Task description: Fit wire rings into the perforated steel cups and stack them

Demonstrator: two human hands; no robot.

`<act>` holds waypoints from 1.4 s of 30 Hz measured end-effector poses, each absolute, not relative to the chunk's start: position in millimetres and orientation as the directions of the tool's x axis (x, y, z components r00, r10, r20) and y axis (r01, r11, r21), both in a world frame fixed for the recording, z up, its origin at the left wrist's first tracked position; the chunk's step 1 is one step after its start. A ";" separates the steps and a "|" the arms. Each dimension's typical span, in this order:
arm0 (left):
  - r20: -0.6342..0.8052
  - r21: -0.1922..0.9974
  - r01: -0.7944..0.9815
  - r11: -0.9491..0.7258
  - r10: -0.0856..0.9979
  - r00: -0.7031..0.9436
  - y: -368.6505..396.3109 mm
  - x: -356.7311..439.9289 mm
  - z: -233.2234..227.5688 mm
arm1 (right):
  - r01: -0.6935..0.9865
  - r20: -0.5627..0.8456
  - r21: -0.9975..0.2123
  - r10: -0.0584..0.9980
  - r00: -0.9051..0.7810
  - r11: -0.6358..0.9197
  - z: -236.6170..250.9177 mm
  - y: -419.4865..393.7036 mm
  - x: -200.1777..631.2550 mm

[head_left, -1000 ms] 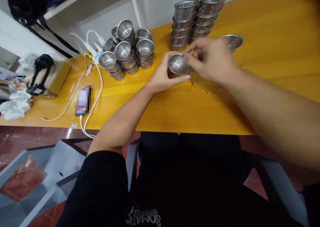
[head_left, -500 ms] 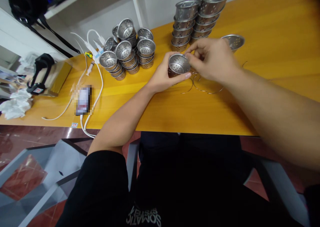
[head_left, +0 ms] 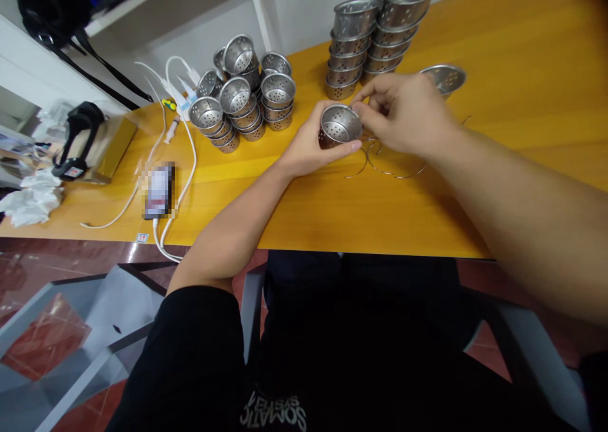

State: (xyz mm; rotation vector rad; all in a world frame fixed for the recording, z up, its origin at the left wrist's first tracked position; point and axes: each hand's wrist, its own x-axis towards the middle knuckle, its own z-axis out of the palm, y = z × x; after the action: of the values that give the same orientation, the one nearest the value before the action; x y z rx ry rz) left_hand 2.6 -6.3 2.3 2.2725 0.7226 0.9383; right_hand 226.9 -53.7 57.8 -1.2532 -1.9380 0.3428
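1. Held in the left hand (head_left: 308,147) is a small perforated metal cup (head_left: 338,125), the fingers wrapped round its wall and its open mouth turned up toward the camera.
2. Its rim is pinched on the far right side by the thumb and fingertips of the right hand (head_left: 403,112), which are closed together there.
3. The cup is kept just above the yellow wooden table (head_left: 332,210), near the middle of it.
4. Thin wire loops (head_left: 394,163) are seen lying on the table just below the right hand.
5. Two tall stacks of cups (head_left: 370,39) are stood behind the hands, and a cluster of shorter stacks (head_left: 242,96) to the left.
6. A single cup (head_left: 444,77) is lying beyond the right hand.
7. White cables (head_left: 175,134) and a phone (head_left: 158,191) are laid at the left.
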 end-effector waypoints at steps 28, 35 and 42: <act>0.449 0.677 0.266 -0.686 0.672 0.589 -9.9 4.3 3.1 | 0.599 0.484 -0.623 0.850 -0.210 0.503 58.1 -54.0 227.9; 0.431 0.664 0.304 -0.683 0.682 0.591 -9.3 2.9 4.9 | 0.615 0.469 -0.625 0.861 -0.197 0.481 61.0 -57.5 225.0; 0.418 0.678 0.346 -0.649 0.727 0.545 -17.7 7.0 16.1 | 0.591 0.467 -0.651 0.865 -0.183 0.477 58.1 -56.3 220.3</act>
State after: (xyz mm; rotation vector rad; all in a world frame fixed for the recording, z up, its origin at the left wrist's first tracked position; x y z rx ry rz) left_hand 7.0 -17.7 16.1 2.2547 0.8643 0.9524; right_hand 220.3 -56.3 58.1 -1.2158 -1.8852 0.4127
